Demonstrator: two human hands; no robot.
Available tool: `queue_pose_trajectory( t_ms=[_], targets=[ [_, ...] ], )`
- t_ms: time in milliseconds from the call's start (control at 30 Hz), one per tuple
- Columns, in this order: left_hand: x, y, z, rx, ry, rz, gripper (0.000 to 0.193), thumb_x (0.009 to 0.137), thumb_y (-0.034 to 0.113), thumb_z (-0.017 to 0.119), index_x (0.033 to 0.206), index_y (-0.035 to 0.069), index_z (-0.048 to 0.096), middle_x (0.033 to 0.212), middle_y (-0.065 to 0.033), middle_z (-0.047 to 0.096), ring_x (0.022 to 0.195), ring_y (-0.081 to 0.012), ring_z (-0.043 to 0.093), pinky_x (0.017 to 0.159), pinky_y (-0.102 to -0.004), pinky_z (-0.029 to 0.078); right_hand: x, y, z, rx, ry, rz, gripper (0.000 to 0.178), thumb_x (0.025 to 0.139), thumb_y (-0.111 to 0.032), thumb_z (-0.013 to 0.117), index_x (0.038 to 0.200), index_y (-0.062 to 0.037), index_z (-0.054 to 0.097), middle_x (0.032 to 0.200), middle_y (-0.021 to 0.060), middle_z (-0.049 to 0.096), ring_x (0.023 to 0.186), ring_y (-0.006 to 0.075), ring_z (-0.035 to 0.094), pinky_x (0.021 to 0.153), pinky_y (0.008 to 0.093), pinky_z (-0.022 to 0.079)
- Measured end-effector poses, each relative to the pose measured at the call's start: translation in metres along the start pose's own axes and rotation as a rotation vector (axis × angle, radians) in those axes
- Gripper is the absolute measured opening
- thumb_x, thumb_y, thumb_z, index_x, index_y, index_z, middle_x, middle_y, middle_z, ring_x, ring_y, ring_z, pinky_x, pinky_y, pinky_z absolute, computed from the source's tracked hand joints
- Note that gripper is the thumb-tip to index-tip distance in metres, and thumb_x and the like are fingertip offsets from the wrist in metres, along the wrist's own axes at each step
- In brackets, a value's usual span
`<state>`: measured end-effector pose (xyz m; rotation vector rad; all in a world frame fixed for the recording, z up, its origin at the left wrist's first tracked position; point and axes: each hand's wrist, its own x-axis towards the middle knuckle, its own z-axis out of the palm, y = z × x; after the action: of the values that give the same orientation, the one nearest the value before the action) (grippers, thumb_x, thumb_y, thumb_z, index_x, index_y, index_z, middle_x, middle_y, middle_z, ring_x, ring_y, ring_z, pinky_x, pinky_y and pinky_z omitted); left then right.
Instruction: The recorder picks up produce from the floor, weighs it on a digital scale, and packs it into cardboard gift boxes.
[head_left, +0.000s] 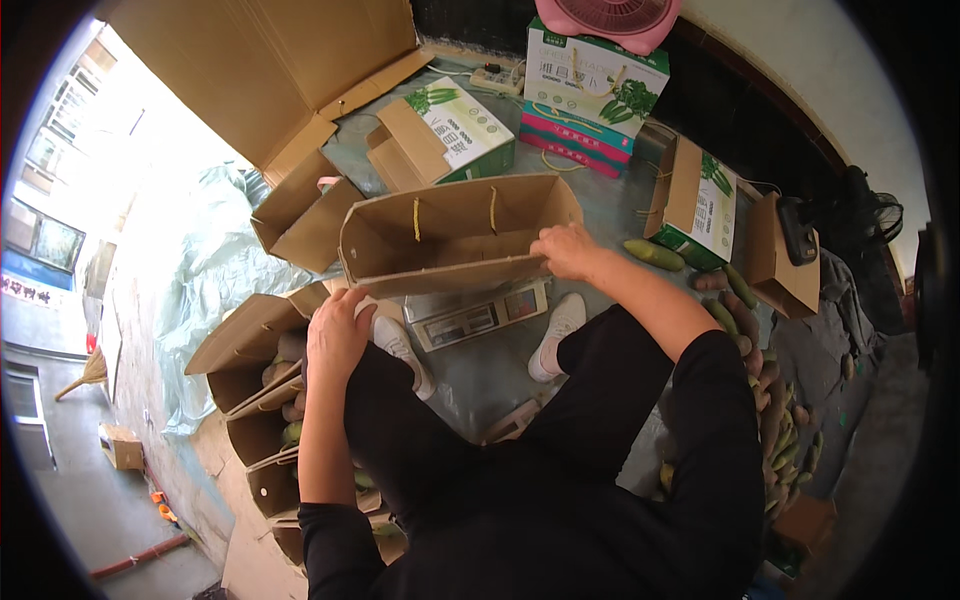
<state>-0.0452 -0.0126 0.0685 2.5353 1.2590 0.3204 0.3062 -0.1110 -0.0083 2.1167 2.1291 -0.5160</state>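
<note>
Person seated, seen from above, black sleeves and trousers, white shoes on the floor. Right hand grips the near rim of an open cardboard gift box, fingers curled closed over the edge; the box lies tipped on its side, opening toward the camera, 2 yellow cord handles showing inside, and it rests on a digital weighing scale between the shoes. Left hand rests on the left knee, fingers loosely bent, holding nothing, just beside the box's lower left corner. Left of that knee, a row of open cardboard boxes with green and brown produce inside. Right of the right arm, a heap of green and brown cucumber-like vegetables, 1 green one lying alone near the right hand. Behind the held box, green-and-white printed cartons stacked, 1 more lying open, and a pink fan on top of the stack.
</note>
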Motion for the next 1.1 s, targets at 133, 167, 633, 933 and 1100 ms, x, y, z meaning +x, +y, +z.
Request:
queue_pose_trajectory(
  t_ms=[133, 167, 633, 933, 1100],
  targets=[
    [-0.002, 0.001, -0.001, 0.037, 0.016, 0.023, 0.026, 0.081, 0.016, 0.062, 0.105, 0.005, 0.062, 0.102, -0.0115, 0.062, 0.096, -0.0312, 0.058, 0.082, -0.0384, 0.046, 0.002, -0.009, 0.002, -0.08, 0.094, 0.006, 0.025, 0.076, -0.008, 0.059, 0.097, -0.0178, 0.067, 0.098, 0.0077, 0.061, 0.102, 0.0257, 0.056, 0.087, 0.0502, 0.041],
    [-0.002, 0.0, 0.0, 0.033, 0.006, 0.023, 0.026, 0.081, 0.016, 0.062, 0.105, 0.005, 0.062, 0.102, -0.0115, 0.062, 0.096, -0.0312, 0.058, 0.082, -0.0384, 0.046, 0.002, -0.01, 0.003, -0.076, 0.085, 0.01, 0.025, 0.076, -0.008, 0.059, 0.097, -0.0178, 0.067, 0.098, 0.0077, 0.061, 0.102, 0.0257, 0.056, 0.087, 0.0502, 0.041],
    [0.049, 0.015, 0.024, 0.242, -0.269, 0.221, 0.055, 0.072, 0.016, 0.072, 0.123, 0.011, 0.053, 0.121, -0.0117, 0.054, 0.113, -0.0298, 0.05, 0.093, -0.0434, 0.04, -0.01, -0.006, -0.005, -0.083, 0.191, 0.036, 0.014, 0.078, -0.017, 0.056, 0.086, -0.0183, 0.067, 0.088, 0.0038, 0.066, 0.094, 0.0226, 0.06, 0.078, 0.0456, 0.041],
    [0.063, 0.005, 0.066, 0.223, -0.417, 0.161, 0.028, 0.077, 0.012, 0.065, 0.103, 0.005, 0.063, 0.093, -0.0206, 0.064, 0.092, -0.0373, 0.06, 0.079, -0.0437, 0.048, -0.102, 0.043, -0.006, 0.41, 0.591, 0.199, 0.022, 0.08, -0.016, 0.06, 0.102, -0.0126, 0.062, 0.097, 0.0105, 0.063, 0.096, 0.0322, 0.058, 0.078, 0.0426, 0.047],
    [0.062, 0.013, 0.071, 0.205, -0.356, 0.119, 0.025, 0.075, 0.012, 0.067, 0.096, 0.0, 0.064, 0.09, -0.0237, 0.063, 0.09, -0.0392, 0.06, 0.077, -0.0435, 0.047, -0.164, 0.064, 0.118, 0.509, 0.308, 0.56, 0.022, 0.08, -0.012, 0.059, 0.102, -0.012, 0.063, 0.093, 0.0146, 0.064, 0.092, 0.034, 0.06, 0.078, 0.0434, 0.048]
  ],
)
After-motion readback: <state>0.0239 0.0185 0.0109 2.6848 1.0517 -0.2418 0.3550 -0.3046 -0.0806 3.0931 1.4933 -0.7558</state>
